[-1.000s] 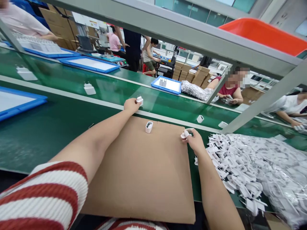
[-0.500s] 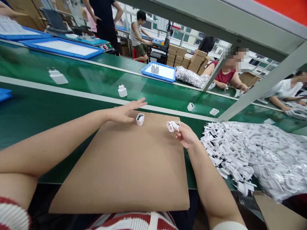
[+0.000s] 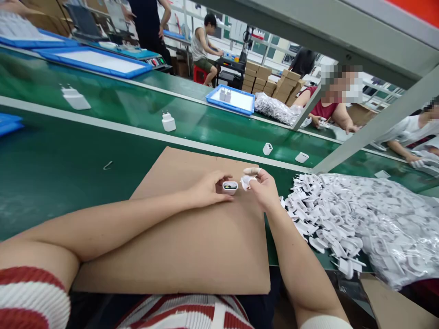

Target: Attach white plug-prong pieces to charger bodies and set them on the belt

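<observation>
My left hand [image 3: 210, 189] grips a white charger housing [image 3: 230, 192] above the cardboard sheet, thumb and fingers on its two sides. The housing's open end faces me and shows a dark, partly green inside. Just to its right, my right hand [image 3: 265, 187] pinches a white plug cap [image 3: 246, 182] between thumb and fingers, a small gap away from the housing. A pale cover is on one of the right fingers. Beneath both hands lies the brown cardboard sheet [image 3: 178, 242].
A pile of white plug caps [image 3: 322, 219] spills from a clear plastic bag [image 3: 404, 224] at right. White chargers [image 3: 168, 122] and open housings [image 3: 268, 149] stand on the green conveyor [image 3: 130, 114]. Behind it is a blue tray [image 3: 248, 108]. A metal post [image 3: 377, 112] slants at right. Several people are beyond.
My left hand has come down and right, taking hold of the charger housing and bringing it near the plug cap. My right hand has turned slightly, still holding the cap. Chargers on the conveyor have shifted left.
</observation>
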Demonstrator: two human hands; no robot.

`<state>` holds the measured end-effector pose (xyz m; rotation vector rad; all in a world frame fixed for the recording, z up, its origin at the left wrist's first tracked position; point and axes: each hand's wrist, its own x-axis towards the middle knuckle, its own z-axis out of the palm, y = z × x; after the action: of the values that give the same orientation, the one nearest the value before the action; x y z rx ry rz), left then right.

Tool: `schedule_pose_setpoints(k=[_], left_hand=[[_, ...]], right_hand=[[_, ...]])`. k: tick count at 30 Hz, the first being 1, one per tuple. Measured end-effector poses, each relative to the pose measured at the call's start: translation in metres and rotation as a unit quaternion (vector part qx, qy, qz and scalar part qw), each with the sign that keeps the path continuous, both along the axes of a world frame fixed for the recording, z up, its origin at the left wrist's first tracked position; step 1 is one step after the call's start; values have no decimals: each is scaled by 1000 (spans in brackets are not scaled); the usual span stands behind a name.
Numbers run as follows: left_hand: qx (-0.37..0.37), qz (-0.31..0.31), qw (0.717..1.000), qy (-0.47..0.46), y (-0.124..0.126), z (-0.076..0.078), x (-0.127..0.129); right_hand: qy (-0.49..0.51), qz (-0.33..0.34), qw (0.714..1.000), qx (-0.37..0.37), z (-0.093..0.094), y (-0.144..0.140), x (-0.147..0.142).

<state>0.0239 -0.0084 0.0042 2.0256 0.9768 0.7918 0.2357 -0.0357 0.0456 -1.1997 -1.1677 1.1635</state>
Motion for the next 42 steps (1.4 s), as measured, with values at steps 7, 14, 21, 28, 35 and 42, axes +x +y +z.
schedule_pose_setpoints(k=[7,14,21,28,35,42], left_hand=[[3,-3,999,-44,-2,-9,-2],[21,-7,998,-53,0,-11,-1],[-5,-13,999,-51,0,-8,-3],[-30,-9,999,-36,0,-4,-3],[11,13,999,-37,-4,-9,2],[19,19,1000,8,41,4,5]], right_hand=[[-161,68,981,80,8,-7,4],[-541,92,798,251,10,-17,-13],[-629,111,731,238,19,-17,-26],[-651,116,727,186,28,-11,-34],[-507,76,848,137,0,-6,-22],[-573,5,807,143,9,-61,22]])
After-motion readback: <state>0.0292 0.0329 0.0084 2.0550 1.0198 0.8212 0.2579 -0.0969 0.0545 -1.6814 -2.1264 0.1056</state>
